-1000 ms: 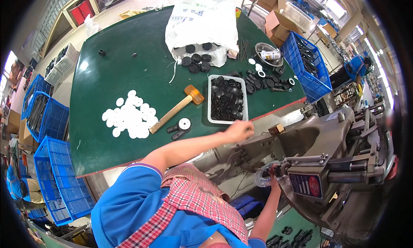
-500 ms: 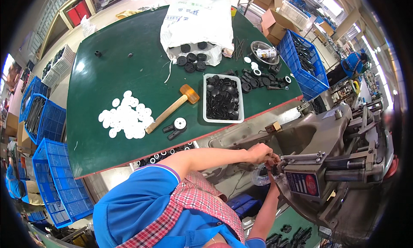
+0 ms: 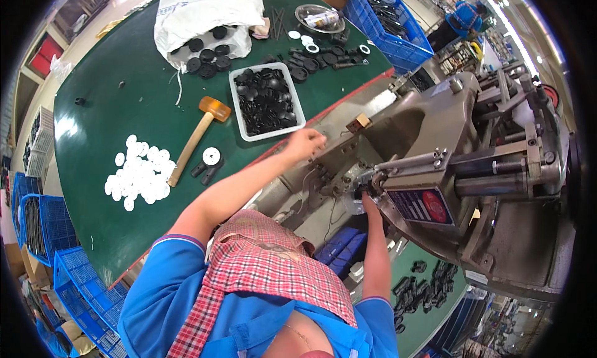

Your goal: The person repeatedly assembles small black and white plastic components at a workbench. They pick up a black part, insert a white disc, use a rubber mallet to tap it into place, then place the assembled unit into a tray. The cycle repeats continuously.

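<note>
At the far left of the frame, blue crates (image 3: 43, 234) stand beside your green tabletop (image 3: 99, 97). On it, left of centre, lies a heap of white discs (image 3: 138, 173), and just right of that a mallet (image 3: 198, 137) with its amber head pointing toward the upper right. A single white disc (image 3: 211, 156) rests on small black parts just below the handle. At the top centre a white sack (image 3: 205, 7) spills black caps (image 3: 204, 50); below it sits a white tray (image 3: 236, 106) full of black parts (image 3: 267, 100). Your left hand (image 3: 305, 143) is at the tabletop's near edge, just below the tray, fingers curled loosely; you cannot tell whether they hold anything. Right of centre, your right hand (image 3: 367, 199) reaches up under the head of the grey press (image 3: 472, 171), its fingers hidden by the machine, so their grip cannot be told. A metal bowl (image 3: 320, 17) and a blue crate (image 3: 385, 19) sit at the upper right.
</note>
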Demonstrator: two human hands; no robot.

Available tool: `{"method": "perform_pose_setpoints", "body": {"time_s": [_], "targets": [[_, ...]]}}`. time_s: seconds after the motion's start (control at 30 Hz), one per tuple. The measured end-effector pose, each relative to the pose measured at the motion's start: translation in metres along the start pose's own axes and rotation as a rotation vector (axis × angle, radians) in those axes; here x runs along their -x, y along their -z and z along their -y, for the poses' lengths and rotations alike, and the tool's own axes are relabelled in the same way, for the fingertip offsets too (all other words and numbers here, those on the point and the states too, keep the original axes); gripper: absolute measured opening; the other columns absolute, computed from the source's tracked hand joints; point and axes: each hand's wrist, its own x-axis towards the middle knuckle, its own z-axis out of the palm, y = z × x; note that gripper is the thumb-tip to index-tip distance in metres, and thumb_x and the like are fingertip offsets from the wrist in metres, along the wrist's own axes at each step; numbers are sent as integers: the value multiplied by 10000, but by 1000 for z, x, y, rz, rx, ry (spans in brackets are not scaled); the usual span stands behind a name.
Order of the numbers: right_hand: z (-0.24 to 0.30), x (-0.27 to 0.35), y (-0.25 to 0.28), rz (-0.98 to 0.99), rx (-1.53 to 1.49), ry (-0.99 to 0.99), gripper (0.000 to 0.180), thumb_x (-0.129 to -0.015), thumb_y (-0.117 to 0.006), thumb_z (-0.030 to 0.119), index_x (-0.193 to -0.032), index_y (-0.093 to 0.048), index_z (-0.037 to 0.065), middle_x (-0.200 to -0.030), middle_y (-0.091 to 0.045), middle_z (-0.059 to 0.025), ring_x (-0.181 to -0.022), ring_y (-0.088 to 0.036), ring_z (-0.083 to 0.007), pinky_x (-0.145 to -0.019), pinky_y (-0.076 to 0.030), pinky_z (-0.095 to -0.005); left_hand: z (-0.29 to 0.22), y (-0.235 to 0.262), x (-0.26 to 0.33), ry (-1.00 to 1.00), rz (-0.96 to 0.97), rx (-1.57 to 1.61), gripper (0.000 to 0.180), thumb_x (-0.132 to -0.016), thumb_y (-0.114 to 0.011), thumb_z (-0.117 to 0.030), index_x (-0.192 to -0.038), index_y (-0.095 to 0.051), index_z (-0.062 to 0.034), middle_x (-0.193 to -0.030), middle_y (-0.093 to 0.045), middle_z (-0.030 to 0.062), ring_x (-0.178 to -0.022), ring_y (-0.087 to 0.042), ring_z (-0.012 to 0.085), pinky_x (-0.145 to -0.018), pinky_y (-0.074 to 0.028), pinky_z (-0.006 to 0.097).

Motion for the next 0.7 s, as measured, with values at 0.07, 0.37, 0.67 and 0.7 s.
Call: {"method": "perform_pose_setpoints", "body": {"time_s": [0.07,0.37,0.67,0.7], "targets": [[-19,-5,-8,-66,158,36,349,-896,-687,225,-1191,-585,68,-968,-630,-26,-847,-595,-135,-753,-481,-252,-2,12,-5,41,28,161,218,-938,-624,-195,-994,-657,13,-827,-672,37,-616,-512,64,-529,-446,236],[-42,-29,-25,-156,369,120,315,-895,-677,196,-1170,-592,68,-949,-622,-21,-844,-590,-142,-777,-478,-267,-38,53,-34,23,-81,242,190,-931,-627,-127,-994,-629,53,-830,-666,77,-582,-501,64,-485,-425,226],[-49,-11,-13,-171,203,64,283,-893,-666,166,-1150,-598,68,-929,-615,-16,-840,-584,-149,-801,-474,-282,-130,79,-201,-193,-273,186,156,-828,-673,-120,-753,-690,16,-613,-611,55,-437,-475,137,-427,-379,297],[-44,-9,-14,-174,156,65,279,-893,-665,163,-1147,-598,68,-927,-614,-16,-840,-583,-150,-803,-474,-284,-149,80,-221,-217,-348,419,197,-877,-647,-102,-747,-676,44,-668,-653,80,-476,-533,145,-475,-464,264]]}}
